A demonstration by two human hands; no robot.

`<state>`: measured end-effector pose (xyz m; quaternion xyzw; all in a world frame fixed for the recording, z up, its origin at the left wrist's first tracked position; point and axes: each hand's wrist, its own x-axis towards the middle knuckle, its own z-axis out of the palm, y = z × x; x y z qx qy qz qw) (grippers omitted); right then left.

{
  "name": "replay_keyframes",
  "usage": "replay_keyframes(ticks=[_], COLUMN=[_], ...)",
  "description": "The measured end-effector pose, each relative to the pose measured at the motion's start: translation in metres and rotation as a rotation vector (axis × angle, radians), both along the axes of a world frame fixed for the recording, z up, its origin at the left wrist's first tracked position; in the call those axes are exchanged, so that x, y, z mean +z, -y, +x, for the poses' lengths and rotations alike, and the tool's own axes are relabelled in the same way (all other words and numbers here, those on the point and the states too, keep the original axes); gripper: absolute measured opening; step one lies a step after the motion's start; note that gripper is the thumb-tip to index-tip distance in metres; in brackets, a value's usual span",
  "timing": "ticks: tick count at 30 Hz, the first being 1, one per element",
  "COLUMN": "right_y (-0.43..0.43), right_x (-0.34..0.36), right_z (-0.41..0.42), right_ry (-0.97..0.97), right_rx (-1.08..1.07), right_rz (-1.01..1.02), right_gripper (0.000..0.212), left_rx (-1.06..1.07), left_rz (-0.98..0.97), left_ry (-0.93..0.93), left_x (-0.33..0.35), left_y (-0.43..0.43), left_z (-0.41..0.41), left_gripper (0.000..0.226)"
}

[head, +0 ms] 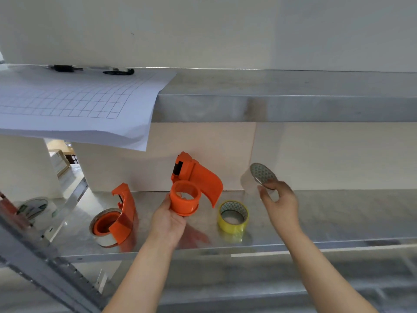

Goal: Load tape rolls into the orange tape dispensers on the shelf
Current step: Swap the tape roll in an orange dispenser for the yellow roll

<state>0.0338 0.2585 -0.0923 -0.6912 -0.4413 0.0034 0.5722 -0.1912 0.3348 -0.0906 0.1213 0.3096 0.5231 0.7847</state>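
My left hand (168, 219) grips an orange tape dispenser (191, 181) by its round hub and holds it above the metal shelf (338, 218). The hub carries no roll. To the right, my right hand (278, 199) pinches a clear tape roll (255, 177) by its rim and holds it in the air, tilted, a short way from the dispenser. A yellow tape roll (233, 216) lies flat on the shelf between my two hands. Further left, a second orange dispenser (119, 216) lies on the shelf with a clear roll on its hub.
An upper shelf (282, 107) overhangs the work area, with a gridded paper sheet (74, 107) drooping over its edge and two black objects (118, 72) behind it. A perforated metal upright (56, 265) runs along the lower left. White wall panels back the shelf.
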Motion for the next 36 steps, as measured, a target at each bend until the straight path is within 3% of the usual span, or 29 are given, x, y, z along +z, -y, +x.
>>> replay_keyframes(ticks=[9,14,18,21,25,30,36], right_y=[0.030,0.039,0.033,0.022,0.004,-0.002,-0.013], right_x=[-0.080,-0.093,-0.086,-0.081,-0.083,-0.080,-0.063], right_z=[0.031,0.033,0.029,0.013,-0.010,-0.013,-0.004], right_ry=[0.027,0.107,0.275,0.486,0.533,0.499,0.751], right_rx=[-0.161,-0.085,-0.112,0.086,0.371,0.462,0.419], right_rz=[-0.306,-0.433,-0.424,-0.406,-0.648,-0.815,-0.997], right_gripper=[0.009,0.006,0.029,0.045,0.053,0.052,0.039], left_rx=[0.057,0.085,0.091,0.092,0.097,0.086,0.052], left_rz=[0.026,0.003,-0.027,-0.007,-0.011,0.002,-0.022], left_ry=[0.003,-0.008,-0.002,-0.026,-0.058,-0.108,-0.138], left_x=[-0.003,-0.005,-0.006,-0.009,-0.011,-0.012,-0.013], left_y=[0.001,-0.002,-0.006,-0.004,-0.003,-0.002,0.003], left_z=[0.008,0.005,0.002,0.000,-0.005,-0.012,-0.020], left_gripper=[0.031,0.029,0.029,0.028,0.028,0.028,0.028])
